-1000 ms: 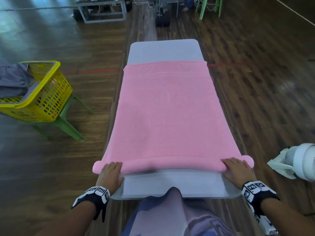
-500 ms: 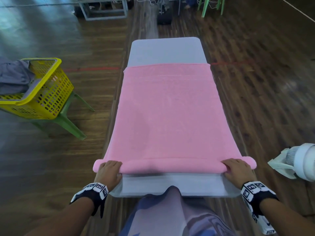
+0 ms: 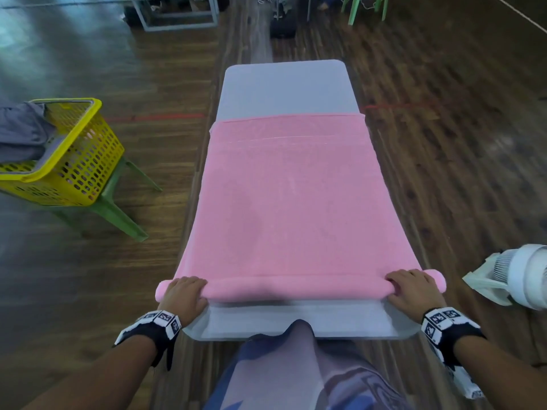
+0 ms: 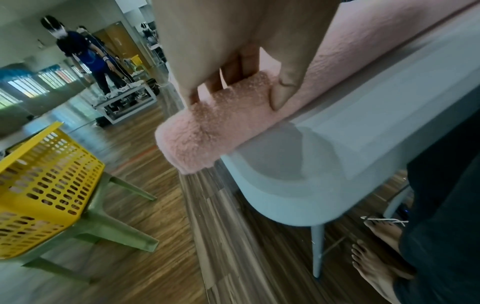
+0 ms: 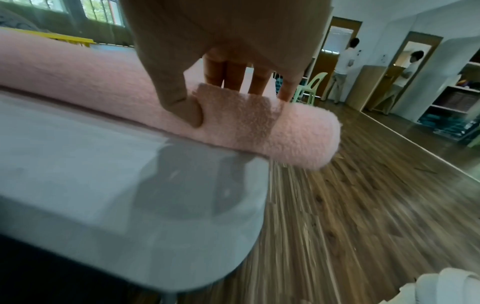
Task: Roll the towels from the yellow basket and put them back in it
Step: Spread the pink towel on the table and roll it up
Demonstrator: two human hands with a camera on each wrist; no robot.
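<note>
A pink towel [image 3: 290, 202] lies flat along the grey table [image 3: 284, 84], and its near end is wound into a thin roll [image 3: 296, 290]. My left hand [image 3: 183, 294] grips the roll's left end, fingers over the top and thumb against the near side. The left wrist view shows that end of the roll [image 4: 202, 139] sticking out past my left hand [image 4: 257, 88]. My right hand [image 3: 411, 288] grips the right end the same way; in the right wrist view my right hand [image 5: 221, 100] pinches the roll [image 5: 298, 131]. The yellow basket [image 3: 74, 161] stands to the left.
The basket sits on a green stool [image 3: 118, 214] on the wooden floor, with a grey cloth [image 3: 20, 134] hanging over its rim. A white fan [image 3: 524, 279] stands just right of the table's near corner. People stand far off in the room.
The roll has grown a little thicker under both hands. The towel's far edge has drawn toward me, baring more of the table's far end.
</note>
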